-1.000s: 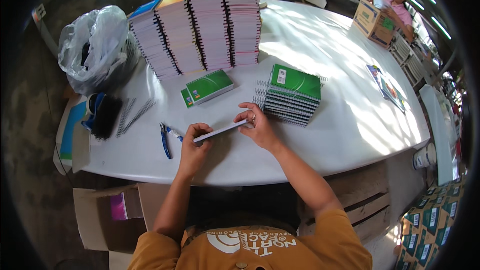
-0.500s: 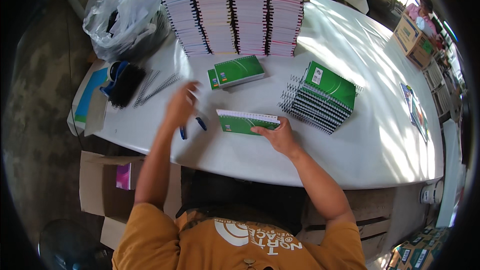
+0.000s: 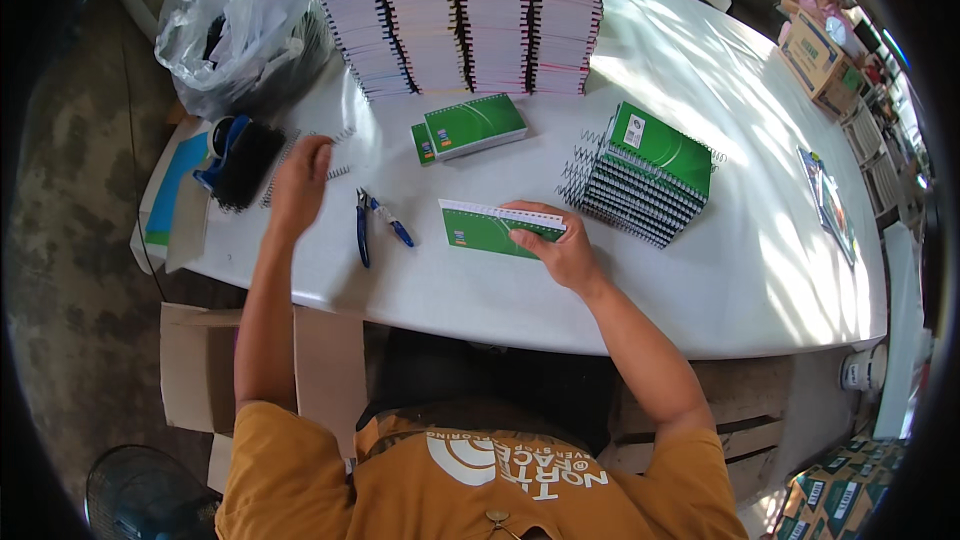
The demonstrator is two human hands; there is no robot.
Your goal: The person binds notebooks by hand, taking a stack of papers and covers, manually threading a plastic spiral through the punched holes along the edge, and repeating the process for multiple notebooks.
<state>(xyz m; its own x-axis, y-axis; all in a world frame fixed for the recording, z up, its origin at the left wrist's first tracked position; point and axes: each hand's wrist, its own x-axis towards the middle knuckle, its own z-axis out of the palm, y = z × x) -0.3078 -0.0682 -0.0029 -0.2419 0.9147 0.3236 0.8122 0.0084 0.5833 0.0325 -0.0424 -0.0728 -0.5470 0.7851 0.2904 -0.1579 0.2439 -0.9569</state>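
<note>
My right hand [image 3: 562, 245] grips a small green-covered notebook [image 3: 480, 233], thumb on the cover and fingers behind it. A row of punched holes and white pages shows along its upper edge, with no spiral in it. At the left, my left hand [image 3: 301, 180] is closed over some metal wire spirals [image 3: 340, 171], its fingertips bunched on them. Between the hands lie blue-handled pliers [image 3: 363, 230] and a blue-and-white pen-like tool [image 3: 392, 221]. Beyond them rest loose green notebooks [image 3: 475, 128]. To the right, a stack of green notebooks [image 3: 650, 180] has spirals sticking out.
Tall stacks of spiral-bound books [image 3: 455, 20] stand at the back, beside a clear plastic bag [image 3: 240, 30]. A black brush-like thing [image 3: 245, 165] lies at the left. Below the table's left edge is an open cardboard box [image 3: 330, 360]. Someone in pink sits by a carton [image 3: 818, 60].
My left hand has moved left and down onto the wire spirals, uncovering the pliers and the pen-like tool. My right hand keeps hold of the notebook, its fingers now reaching farther behind it.
</note>
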